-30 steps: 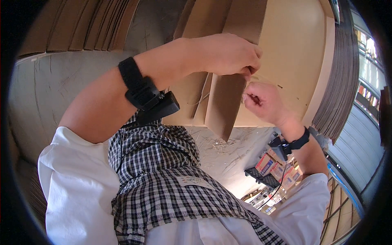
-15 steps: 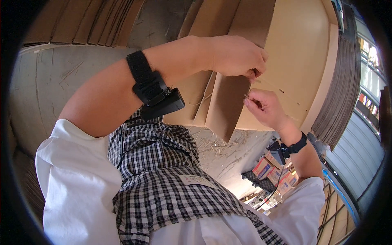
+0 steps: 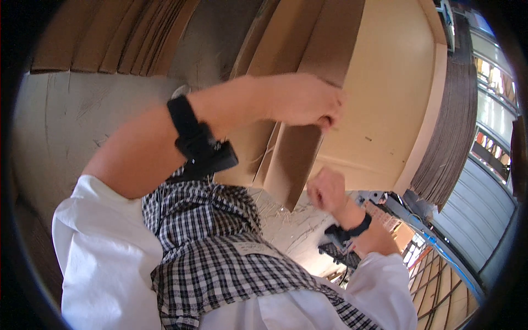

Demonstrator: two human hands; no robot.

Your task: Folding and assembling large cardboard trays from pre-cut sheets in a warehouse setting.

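Note:
A long brown cardboard piece, creased along its length, stands tilted in front of me. At its right edge is my left hand, reaching across from the left with its fingers curled and closed on that edge; the fingertips are partly hidden. Lower and to the right, my right hand hangs apart from the cardboard, fingers curled in. Motion blurs it, and I cannot make out anything between its fingers. Each wrist wears a black strap with a small device.
Behind the cardboard rises a large pale yellowish panel. Stacked cardboard sheets stand at the far left and along the right. Scraps litter the grey floor. A blue hose and a metal shutter are at right.
My right hand has moved down and left, away from the cardboard's edge. My left hand and the cardboard have shifted slightly down and left in the picture, along with the surroundings.

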